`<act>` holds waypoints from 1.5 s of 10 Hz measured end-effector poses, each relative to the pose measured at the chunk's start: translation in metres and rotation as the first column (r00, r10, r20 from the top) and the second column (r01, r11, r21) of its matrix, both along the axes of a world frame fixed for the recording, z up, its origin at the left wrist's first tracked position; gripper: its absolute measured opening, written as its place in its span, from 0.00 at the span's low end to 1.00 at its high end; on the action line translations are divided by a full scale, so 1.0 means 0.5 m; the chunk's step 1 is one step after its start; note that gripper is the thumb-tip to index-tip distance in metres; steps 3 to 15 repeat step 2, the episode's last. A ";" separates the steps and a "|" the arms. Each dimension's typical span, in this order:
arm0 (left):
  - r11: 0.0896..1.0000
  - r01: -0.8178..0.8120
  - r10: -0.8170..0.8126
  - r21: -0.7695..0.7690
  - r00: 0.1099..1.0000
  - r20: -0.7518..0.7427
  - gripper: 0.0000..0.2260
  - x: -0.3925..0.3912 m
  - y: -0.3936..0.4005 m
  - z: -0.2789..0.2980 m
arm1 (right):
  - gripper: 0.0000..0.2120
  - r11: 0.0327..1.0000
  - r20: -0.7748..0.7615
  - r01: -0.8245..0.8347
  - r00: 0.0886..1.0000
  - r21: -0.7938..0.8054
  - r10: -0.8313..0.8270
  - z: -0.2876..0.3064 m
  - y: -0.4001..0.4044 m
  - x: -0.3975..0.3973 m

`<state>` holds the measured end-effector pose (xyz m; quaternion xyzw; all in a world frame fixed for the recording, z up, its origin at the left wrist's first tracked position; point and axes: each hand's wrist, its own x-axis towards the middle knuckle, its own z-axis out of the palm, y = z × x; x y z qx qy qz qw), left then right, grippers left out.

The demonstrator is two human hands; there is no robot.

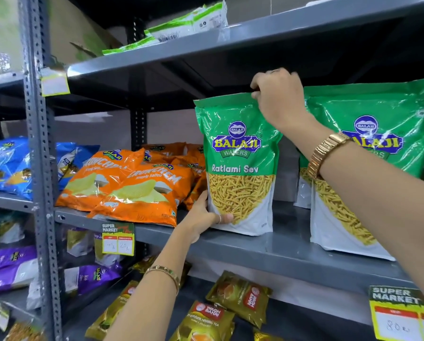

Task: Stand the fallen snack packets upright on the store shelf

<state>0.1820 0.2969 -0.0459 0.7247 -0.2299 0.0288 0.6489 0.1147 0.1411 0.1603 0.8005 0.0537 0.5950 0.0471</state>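
On the grey middle shelf (292, 244), smack in the centre: green Ratlami Sev packet (240, 166) standing upright on its base, pinned from both ends. Left hand (203, 217) down at the lower-left corner, thumb across the white front, remaining fingers tucked behind, so clamped onto the bag. Right hand (277, 99) up top, fingers pinched tight on the sealed upper-right edge. Gold watch (326, 153) on the right wrist, thin gold bangle (166, 273) on the left. Just to the right, a second green packet (368, 163) of the same kind, also upright, partly hidden behind the right forearm, with a gap between the two. To the left, a heap of orange chip bags (132, 183) lying flat and overlapping, the nearest ones right beside the held packet and the left hand. Further left, past the upright post (37, 143), blue bags (7, 163) slumped on the neighbouring shelf. Up above, white-and-green packs (189, 23) lying flat. Down below, gold tea pouches (238, 296) scattered flat, plus purple packs (9, 267) off to the left. Price tags (118, 238) hanging off the shelf lip, another at the lower right.
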 end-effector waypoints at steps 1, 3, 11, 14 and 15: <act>0.999 0.004 -0.003 -0.042 1.000 0.024 0.36 -0.009 0.000 0.003 | 0.11 0.999 0.113 -0.043 0.993 -0.030 0.047 -0.023 -0.014 -0.014; 0.988 -0.078 0.095 -0.132 0.987 0.129 0.45 -0.010 -0.002 0.001 | 0.07 0.995 0.271 -0.046 0.960 -0.088 0.068 -0.052 -0.027 -0.021; 0.988 -0.078 0.095 -0.132 0.987 0.129 0.45 -0.010 -0.002 0.001 | 0.07 0.995 0.271 -0.046 0.960 -0.088 0.068 -0.052 -0.027 -0.021; 0.988 -0.078 0.095 -0.132 0.987 0.129 0.45 -0.010 -0.002 0.001 | 0.07 0.995 0.271 -0.046 0.960 -0.088 0.068 -0.052 -0.027 -0.021; 0.988 -0.078 0.095 -0.132 0.987 0.129 0.45 -0.010 -0.002 0.001 | 0.07 0.995 0.271 -0.046 0.960 -0.088 0.068 -0.052 -0.027 -0.021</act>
